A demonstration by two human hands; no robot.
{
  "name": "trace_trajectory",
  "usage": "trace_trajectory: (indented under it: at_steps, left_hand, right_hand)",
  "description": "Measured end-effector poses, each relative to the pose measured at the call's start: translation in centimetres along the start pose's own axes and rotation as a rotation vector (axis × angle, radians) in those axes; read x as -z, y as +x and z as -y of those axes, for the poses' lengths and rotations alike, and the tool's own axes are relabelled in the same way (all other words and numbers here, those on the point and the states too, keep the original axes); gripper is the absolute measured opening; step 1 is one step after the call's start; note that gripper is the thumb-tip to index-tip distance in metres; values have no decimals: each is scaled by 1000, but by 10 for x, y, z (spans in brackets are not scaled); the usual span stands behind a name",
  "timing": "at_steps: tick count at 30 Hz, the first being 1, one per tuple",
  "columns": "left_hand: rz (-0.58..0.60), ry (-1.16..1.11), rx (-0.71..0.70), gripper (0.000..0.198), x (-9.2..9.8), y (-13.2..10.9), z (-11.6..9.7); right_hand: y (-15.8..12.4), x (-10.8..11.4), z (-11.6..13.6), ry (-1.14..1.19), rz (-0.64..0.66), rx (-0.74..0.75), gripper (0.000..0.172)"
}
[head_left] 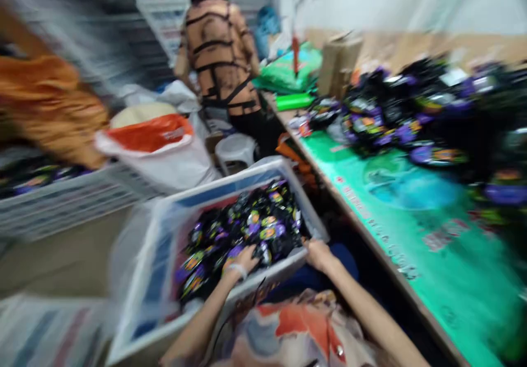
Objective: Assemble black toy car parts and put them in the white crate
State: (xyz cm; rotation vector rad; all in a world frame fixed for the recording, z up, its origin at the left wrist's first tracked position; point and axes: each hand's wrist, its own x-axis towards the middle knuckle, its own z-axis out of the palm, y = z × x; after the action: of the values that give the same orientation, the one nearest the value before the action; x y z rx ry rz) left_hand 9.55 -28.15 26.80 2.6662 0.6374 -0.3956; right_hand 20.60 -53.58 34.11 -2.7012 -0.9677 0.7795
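A white-rimmed plastic bin [284,165] stands in front of me, tilted in view. It holds a heap of shiny black packets [251,218] with purple, green and orange print. My left hand [246,260], with a white band at the wrist, reaches over the near rim onto the packets. Its fingertips are blurred and partly sunk among them, so a grip cannot be made out. At the bin's near right corner, my right hand [317,254] is closed on the rim.
To the right runs a table with a green printed cover [391,213], bearing a large pile of black packets [382,109]. A person [218,54] stands ahead, back turned, near a white stool [235,150]. A white sack [164,158] with orange lining sits at left.
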Motion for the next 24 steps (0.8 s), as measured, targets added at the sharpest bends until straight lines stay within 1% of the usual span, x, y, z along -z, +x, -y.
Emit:
trace_trajectory:
  at_steps: [2,3,5,7,9,12,15,17,19,20,22,24]
  left_hand:
    - [45,-11,-96,36,1,23,-16]
    - [58,-42,-139,35,5,35,-27]
    - [47,-153,-230,35,21,57,-59]
    - [-10,-273,-350,37,44,71,-100]
    - [-75,-363,-508,38,72,81,-145]
    - [-176,-454,-758,37,117,96,-212]
    - [-342,-439,-946,31,160,122,-274]
    - [-490,-372,-1016,26,190,144,-313]
    - [-632,-268,-1049,26,221,168,-349]
    - [-693,-201,-1050,30,236,180,-365]
    - [-796,-43,-1027,44,263,200,-396]
    - [-865,143,-1022,60,286,217,-422]
  right_hand:
    - [-12,13,-7,41,-16,4,28]
    - [-19,23,-11,65,-28,7,29]
    - [-36,46,-20,142,-61,29,35]
    - [-55,70,-30,252,-112,65,41]
    - [-70,93,-42,361,-177,105,43]
    - [-83,123,-65,466,-282,99,44]
    - [-82,147,-93,548,-396,46,41]
    - [-75,162,-113,575,-471,5,40]
    - [-64,177,-131,576,-534,-41,40]
    - [-58,184,-139,565,-557,-61,40]
    - [-43,195,-152,517,-588,-84,39]
    - [-29,199,-159,451,-596,-87,37]
